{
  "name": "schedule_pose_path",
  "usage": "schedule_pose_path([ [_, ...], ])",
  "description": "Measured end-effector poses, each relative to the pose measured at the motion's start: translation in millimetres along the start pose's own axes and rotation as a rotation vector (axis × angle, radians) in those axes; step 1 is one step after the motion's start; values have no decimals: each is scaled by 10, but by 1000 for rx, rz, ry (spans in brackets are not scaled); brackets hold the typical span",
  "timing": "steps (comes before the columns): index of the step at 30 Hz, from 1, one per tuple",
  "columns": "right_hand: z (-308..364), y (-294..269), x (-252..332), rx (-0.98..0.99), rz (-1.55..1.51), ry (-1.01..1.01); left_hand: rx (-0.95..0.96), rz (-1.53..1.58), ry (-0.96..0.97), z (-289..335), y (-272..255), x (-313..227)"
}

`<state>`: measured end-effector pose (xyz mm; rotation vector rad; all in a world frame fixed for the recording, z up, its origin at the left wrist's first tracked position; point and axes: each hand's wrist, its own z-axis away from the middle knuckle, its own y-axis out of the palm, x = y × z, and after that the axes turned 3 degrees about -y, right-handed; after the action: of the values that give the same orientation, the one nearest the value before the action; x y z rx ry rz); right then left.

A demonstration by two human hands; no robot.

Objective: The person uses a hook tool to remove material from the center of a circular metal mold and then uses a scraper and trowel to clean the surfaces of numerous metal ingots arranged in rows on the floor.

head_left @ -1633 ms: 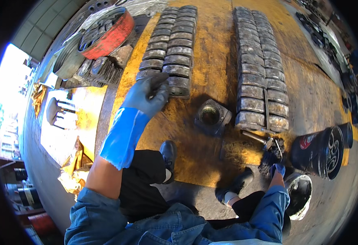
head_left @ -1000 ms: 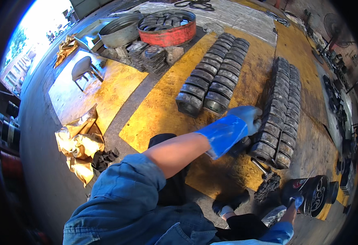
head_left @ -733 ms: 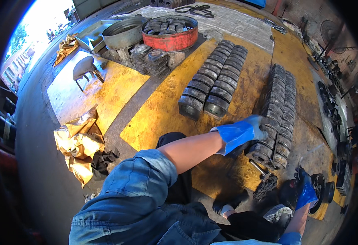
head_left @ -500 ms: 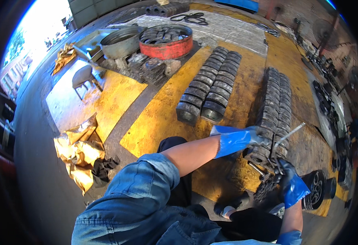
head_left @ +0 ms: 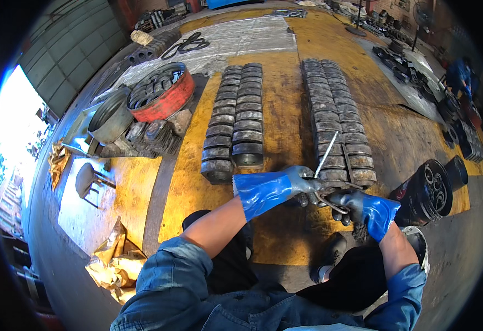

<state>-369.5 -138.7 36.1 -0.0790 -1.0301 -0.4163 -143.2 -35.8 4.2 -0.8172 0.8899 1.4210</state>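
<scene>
Two rows of dark, worn, rounded metal blocks (head_left: 329, 116) stand packed together on the floor before me. My left hand (head_left: 302, 185), in a blue and grey glove, closes at the lower end of a pale metal rod (head_left: 327, 154) that slants up over the near blocks. Close beside it, my right hand (head_left: 352, 204), gloved alike, is wrapped around a dark bent metal rod (head_left: 347, 160). Curved metal shows between the two hands; whether the rods are joined there is hidden by the fingers.
Another double row of blocks (head_left: 247, 118) lies to the left. A red round bin (head_left: 167, 102) and a grey tub (head_left: 109, 118) stand farther left, near a stool (head_left: 87, 179) and crumpled yellow sheeting (head_left: 117, 262). At right is a black bucket of rings (head_left: 426, 193); a person (head_left: 462, 77) is beyond.
My view has turned to the right. My right hand has come up beside my left with the bent rod, and my left hand has come off the near block.
</scene>
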Motion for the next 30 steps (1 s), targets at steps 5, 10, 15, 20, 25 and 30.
schedule_pose_path([
  [5, -45, -30, 43, 88, 101, -66, -16, 97, 19, -173, -58, 50],
  [10, -270, -342, -142, 127, -37, -186, -140, 100, 72, -333, -50, -31],
  [15, -435, -144, -212, -109, 770, -497, -98, 159, 106, -433, -97, 51],
  [20, -496, 79, 21, -343, 1093, -117, -104, 244, 59, -388, 48, -10],
  [25, -627, 6, -70, -296, 1312, -7, -82, 239, -69, -414, 117, 30],
  [30, -836, -39, -134, -191, 1461, 47, 29, 381, -28, -332, -113, 37],
])
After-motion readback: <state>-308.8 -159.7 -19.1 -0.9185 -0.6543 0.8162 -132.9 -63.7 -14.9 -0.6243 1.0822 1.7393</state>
